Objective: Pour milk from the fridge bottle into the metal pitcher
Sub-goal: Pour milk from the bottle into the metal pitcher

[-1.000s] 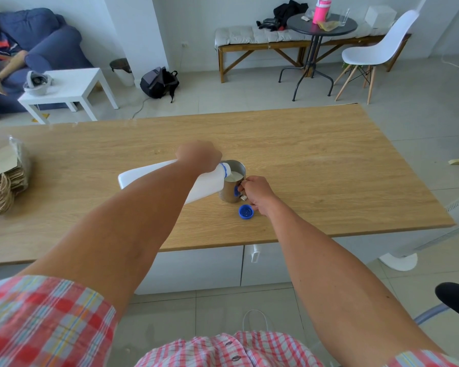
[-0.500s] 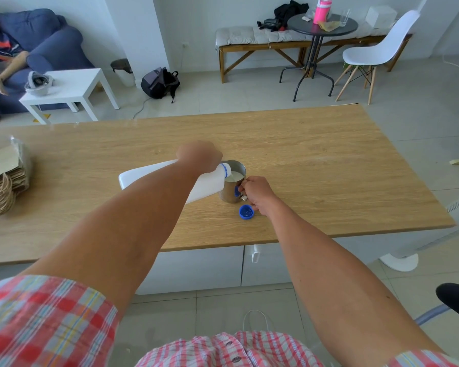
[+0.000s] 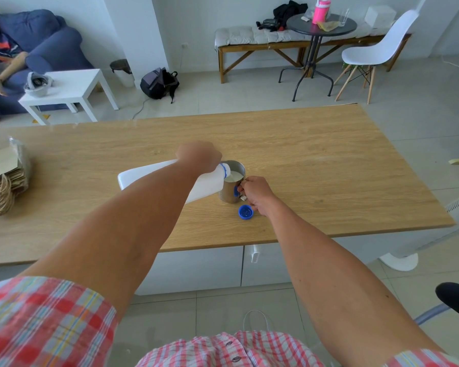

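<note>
A white plastic milk bottle (image 3: 207,185) with a blue neck ring lies tipped nearly flat above the wooden table (image 3: 316,160), its mouth over the metal pitcher (image 3: 229,190). My left hand (image 3: 199,154) grips the bottle near its neck from above. White milk shows inside the pitcher, close to the rim. My right hand (image 3: 256,190) holds the pitcher's handle on its right side. The blue bottle cap (image 3: 245,212) rests on the table just in front of the pitcher, beside my right hand.
A stack of brown paper bags (image 3: 0,186) sits at the table's left edge. Beyond the table are a white side table (image 3: 72,88), a backpack (image 3: 158,83), a round black table (image 3: 319,25), a white chair (image 3: 374,53), and a person on a blue sofa (image 3: 35,38).
The bottle stays tipped over the pitcher and both hands keep their grip. The milk level in the pitcher looks slightly higher.
</note>
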`<action>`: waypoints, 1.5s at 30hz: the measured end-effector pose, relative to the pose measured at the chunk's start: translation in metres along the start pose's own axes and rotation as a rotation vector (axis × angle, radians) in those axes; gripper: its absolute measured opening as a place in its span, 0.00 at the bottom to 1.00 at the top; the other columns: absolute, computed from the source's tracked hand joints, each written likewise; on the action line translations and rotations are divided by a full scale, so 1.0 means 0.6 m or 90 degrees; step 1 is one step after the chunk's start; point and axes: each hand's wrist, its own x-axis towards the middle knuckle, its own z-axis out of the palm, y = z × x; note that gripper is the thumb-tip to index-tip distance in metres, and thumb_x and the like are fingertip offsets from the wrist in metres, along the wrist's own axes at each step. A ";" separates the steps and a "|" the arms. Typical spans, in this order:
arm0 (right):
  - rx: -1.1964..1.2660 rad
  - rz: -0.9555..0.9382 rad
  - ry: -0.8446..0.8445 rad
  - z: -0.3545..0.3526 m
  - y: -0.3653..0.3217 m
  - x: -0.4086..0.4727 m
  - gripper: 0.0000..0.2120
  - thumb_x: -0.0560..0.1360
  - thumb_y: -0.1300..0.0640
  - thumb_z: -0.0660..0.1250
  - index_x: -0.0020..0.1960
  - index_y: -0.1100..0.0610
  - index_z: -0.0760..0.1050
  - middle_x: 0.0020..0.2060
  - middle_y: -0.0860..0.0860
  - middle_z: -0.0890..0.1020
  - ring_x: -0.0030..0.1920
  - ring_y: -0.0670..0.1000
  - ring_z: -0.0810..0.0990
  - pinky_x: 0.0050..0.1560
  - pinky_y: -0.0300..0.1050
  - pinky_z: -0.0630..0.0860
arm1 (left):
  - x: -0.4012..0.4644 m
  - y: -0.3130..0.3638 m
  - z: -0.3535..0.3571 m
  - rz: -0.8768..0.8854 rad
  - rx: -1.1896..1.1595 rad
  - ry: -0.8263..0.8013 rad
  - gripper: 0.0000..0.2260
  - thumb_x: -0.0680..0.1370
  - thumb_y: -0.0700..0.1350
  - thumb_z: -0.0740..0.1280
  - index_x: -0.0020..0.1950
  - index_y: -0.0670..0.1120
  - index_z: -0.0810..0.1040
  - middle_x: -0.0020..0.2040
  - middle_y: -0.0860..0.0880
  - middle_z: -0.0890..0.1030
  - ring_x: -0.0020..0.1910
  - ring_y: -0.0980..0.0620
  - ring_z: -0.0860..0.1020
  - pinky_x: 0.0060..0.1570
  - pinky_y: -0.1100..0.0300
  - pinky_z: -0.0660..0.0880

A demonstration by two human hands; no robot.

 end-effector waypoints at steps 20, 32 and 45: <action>0.006 0.001 -0.001 0.000 0.003 0.004 0.11 0.80 0.63 0.56 0.46 0.58 0.77 0.34 0.54 0.70 0.29 0.50 0.62 0.27 0.39 0.56 | 0.001 0.001 -0.003 -0.004 -0.009 -0.001 0.10 0.82 0.46 0.57 0.52 0.45 0.77 0.42 0.47 0.75 0.45 0.44 0.77 0.46 0.52 0.73; 0.012 -0.003 0.000 0.001 0.003 0.002 0.11 0.81 0.63 0.56 0.47 0.59 0.77 0.34 0.54 0.71 0.28 0.49 0.62 0.26 0.39 0.56 | 0.003 0.004 -0.003 -0.010 -0.008 -0.003 0.11 0.83 0.47 0.57 0.51 0.45 0.76 0.41 0.46 0.75 0.46 0.44 0.77 0.46 0.52 0.72; 0.012 -0.001 0.001 0.000 0.002 0.003 0.11 0.79 0.64 0.57 0.47 0.59 0.78 0.33 0.53 0.71 0.29 0.49 0.62 0.28 0.40 0.56 | 0.009 0.004 -0.001 -0.011 0.010 -0.004 0.11 0.82 0.47 0.57 0.53 0.45 0.78 0.42 0.47 0.76 0.45 0.44 0.78 0.44 0.53 0.71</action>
